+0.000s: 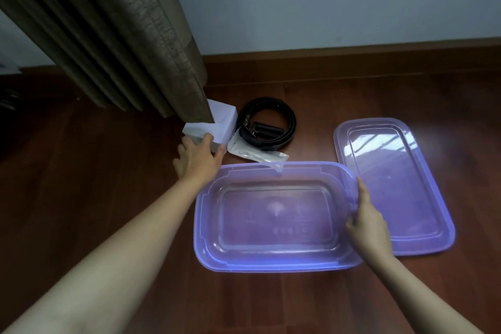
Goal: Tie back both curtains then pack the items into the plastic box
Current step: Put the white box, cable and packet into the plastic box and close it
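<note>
Dark reddish wood floor (81,171), pale grey wall (325,3), brown skirting board (352,62) between.

A dark reddish wooden floor (271,306) is shown, bounded at its far edge by a skirting board (352,55). An open, translucent purple plastic box (202,225) is set near the middle, its lid (447,225) laid flat just beside its right side. Nearer the far edge, a white box (222,122), a coiled black belt (264,102) and a clear packet (254,153) are grouped closely.

Purple box (202,225), brown curtain (122,35), black belt (291,122).
</note>
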Demonstrator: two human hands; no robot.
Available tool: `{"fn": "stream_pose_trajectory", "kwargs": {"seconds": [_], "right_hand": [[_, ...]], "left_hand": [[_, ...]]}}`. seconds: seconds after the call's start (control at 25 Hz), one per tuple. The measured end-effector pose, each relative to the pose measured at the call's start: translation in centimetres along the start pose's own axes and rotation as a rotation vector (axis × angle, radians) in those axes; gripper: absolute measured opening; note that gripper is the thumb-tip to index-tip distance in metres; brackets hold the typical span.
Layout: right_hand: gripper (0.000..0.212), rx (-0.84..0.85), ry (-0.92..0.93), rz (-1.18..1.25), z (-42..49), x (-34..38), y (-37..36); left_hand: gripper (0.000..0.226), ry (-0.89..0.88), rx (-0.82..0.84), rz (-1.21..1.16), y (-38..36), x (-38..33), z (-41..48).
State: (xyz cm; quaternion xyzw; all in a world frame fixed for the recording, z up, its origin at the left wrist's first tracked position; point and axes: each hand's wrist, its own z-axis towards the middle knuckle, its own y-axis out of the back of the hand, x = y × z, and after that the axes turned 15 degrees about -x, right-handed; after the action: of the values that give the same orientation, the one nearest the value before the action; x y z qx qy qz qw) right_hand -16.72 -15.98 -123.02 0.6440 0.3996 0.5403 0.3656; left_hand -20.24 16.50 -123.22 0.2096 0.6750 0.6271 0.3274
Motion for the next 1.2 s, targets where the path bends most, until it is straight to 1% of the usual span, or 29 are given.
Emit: {"fn": "stream_pose_trajectory", "kwargs": {"seconds": [0.08, 0.24, 0.32, 0.4, 0.52, 0.6, 0.68, 0.76, 0.8, 0.92, 1.0, 1.08, 1.2], "right_hand": [[0.085, -0.003, -0.003, 0.000, -0.1, 0.0, 0.1], [0.085, -0.011, 0.003, -0.022, -0.2, 0.5, 0.3], [0.085, -0.006, -0.008, -0.029, -0.3, 0.5, 0.3], [0.085, -0.007, -0.011, -0.028, -0.3, 0.6, 0.2], [0.084, -0.011, -0.003, -0.035, -0.4, 0.7, 0.3], [0.084, -0.010, -0.002, -0.036, -0.4, 0.8, 0.3], [0.084, -0.013, -0.003, -0.041, -0.4, 0.6, 0.3], [0.084, -0.016, -0.003, -0.041, -0.4, 0.6, 0.2], [0.084, -0.015, -0.002, -0.041, -0.4, 0.6, 0.2], [0.084, -0.014, 0.007, -0.043, -0.4, 0.6, 0.1], [0.084, -0.018, 0.008, -0.038, -0.3, 0.4, 0.1], [0.084, -0.017, 0.007, -0.047, -0.3, 0.4, 0.1], [0.084, -0.020, 0.004, -0.042, -0.3, 0.4, 0.1]], "left_hand": [[0.047, 0.030, -0.057, -0.032, -0.1, 0.0, 0.2], [0.060, 0.055, -0.020, -0.147, -1.1, -0.2, 2.1], [0.062, 0.087, -0.078, -0.187, -1.5, -0.6, 2.7], [0.063, 0.102, -0.130, -0.147, -1.5, -0.6, 3.0], [0.066, 0.054, -0.161, -0.094, -1.2, 0.3, 2.8], [0.072, 0.063, -0.149, -0.074, -0.8, 1.5, 2.5], [0.077, 0.109, -0.123, 0.025, -0.3, 2.8, 1.7], [0.078, 0.135, -0.097, 0.121, -0.1, 4.2, 1.1], [0.078, 0.150, -0.075, 0.114, -0.1, 4.8, 1.0], [0.081, 0.183, -0.003, -0.042, -0.2, 5.8, 1.3], [0.081, 0.190, 0.008, -0.121, 0.0, 6.1, 1.3], [0.075, 0.252, -0.029, -0.238, 0.5, 6.8, 0.9], [0.066, 0.424, -0.125, -0.549, 1.9, 8.0, -0.7]]}}
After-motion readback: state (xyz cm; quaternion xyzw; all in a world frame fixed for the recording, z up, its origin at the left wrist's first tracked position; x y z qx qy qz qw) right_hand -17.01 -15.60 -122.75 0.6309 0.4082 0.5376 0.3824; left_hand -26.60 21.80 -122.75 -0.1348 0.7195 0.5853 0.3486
